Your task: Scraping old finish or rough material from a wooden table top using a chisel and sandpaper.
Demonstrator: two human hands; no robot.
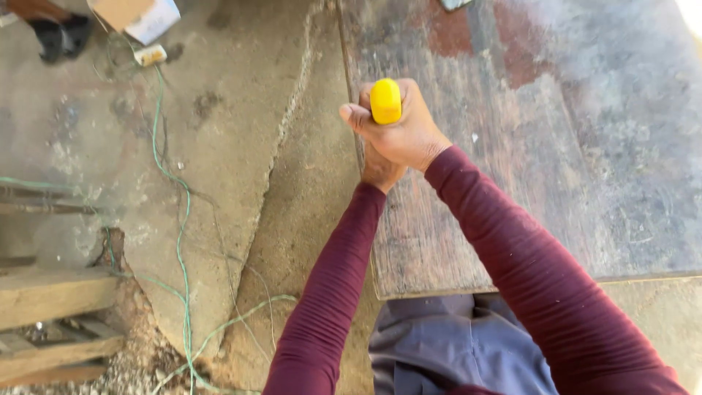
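My right hand (406,128) is closed around a tool with a yellow handle (385,101); only the rounded handle end shows above the fist. It is held upright at the left edge of a worn wooden board (556,161). My left hand (380,172) sits just below and behind the right one, mostly hidden by it; it seems to press against the board's edge or the tool's lower part, which I cannot see. Both arms wear dark red sleeves.
A cracked concrete floor (241,146) lies left of the board, with green wire (179,241) trailing across it. Wooden planks (51,314) sit at lower left. A cardboard box (139,16) and another person's dark shoes (62,36) are at top left.
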